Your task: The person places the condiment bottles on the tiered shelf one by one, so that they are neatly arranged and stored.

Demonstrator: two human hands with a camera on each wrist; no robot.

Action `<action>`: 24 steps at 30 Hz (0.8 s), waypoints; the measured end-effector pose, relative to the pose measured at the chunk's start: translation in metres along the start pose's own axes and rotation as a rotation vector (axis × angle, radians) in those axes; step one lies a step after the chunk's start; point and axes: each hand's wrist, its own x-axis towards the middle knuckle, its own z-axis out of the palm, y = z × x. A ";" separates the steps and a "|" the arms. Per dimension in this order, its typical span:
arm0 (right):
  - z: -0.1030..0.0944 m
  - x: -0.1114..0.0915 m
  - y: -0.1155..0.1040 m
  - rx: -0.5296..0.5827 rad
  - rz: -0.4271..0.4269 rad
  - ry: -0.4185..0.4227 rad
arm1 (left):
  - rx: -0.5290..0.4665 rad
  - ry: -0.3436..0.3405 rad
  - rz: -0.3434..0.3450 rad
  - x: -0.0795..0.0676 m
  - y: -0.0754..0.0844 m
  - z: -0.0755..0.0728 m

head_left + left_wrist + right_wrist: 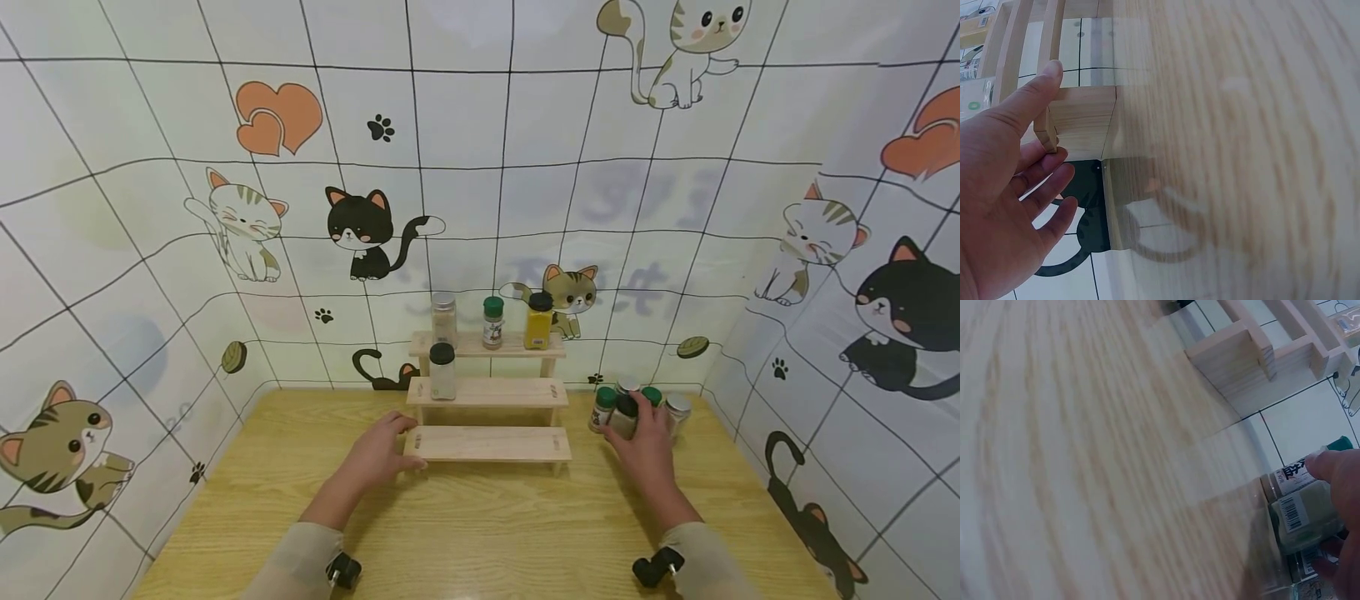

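Note:
A three-step wooden rack [491, 443] stands on the table. My left hand [380, 451] holds the left end of its lowest board; in the left wrist view the thumb [1047, 78] lies on one side of the board and the fingertips on the other. At the right, my right hand [651, 446] grips a black-lidded spice jar [624, 418] within a cluster of jars. The right wrist view shows this jar's barcode side [1304, 515], with the hand partly out of frame. Beside it are a green-lidded jar [602, 408] and a white-lidded jar [678, 410]; others are partly hidden.
On the top step stand a silver-lidded jar [444, 318], a green-lidded jar [492, 323] and a yellow jar with a black lid [537, 322]. A black-lidded jar [442, 372] sits at the middle step's left. A cat-patterned sheet [465, 200] surrounds the wooden table [487, 533].

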 end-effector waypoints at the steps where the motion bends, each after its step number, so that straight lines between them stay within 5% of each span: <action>1: 0.001 0.000 0.000 0.008 0.000 -0.002 | 0.000 0.000 0.000 0.000 0.000 0.000; 15: 0.011 -0.001 0.006 0.218 -0.028 0.054 | -0.006 -0.001 -0.006 0.001 0.001 -0.002; 24: 0.004 0.002 -0.012 0.220 -0.105 0.108 | -0.007 0.004 0.000 0.001 0.001 -0.003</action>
